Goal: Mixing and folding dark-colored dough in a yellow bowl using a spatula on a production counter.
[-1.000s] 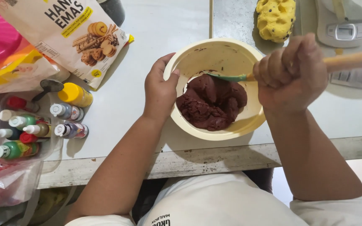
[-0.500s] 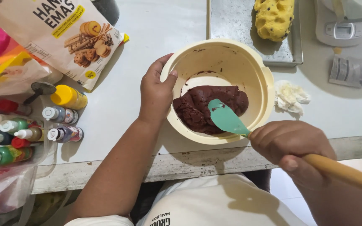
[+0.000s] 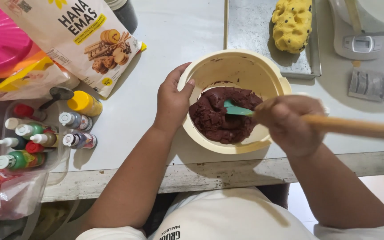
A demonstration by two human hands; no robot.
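Note:
A cream plastic bowl [image 3: 210, 71] stands near the table's front edge and holds a lump of dark brown dough [image 3: 218, 118]. My left hand [image 3: 172, 100] grips the bowl's left rim, thumb over the edge. My right hand [image 3: 287, 122] is closed around a wooden-handled spatula [image 3: 356, 127], whose teal blade [image 3: 236, 110] is pressed into the top of the dough. The handle sticks out to the right past the bowl.
A metal tray [image 3: 250, 31] behind the bowl carries yellow dough with dark chips [image 3: 292, 22]. A white kitchen scale [image 3: 361, 42] and a grey sachet [image 3: 368, 84] lie at the right. Several small colouring bottles [image 3: 45, 133] and a flour bag [image 3: 76, 38] are at the left.
My right hand swung the spatula from the bowl's right side down to the front edge, then back up, and the teal blade now digs into the dough. The left hand kept its hold on the rim.

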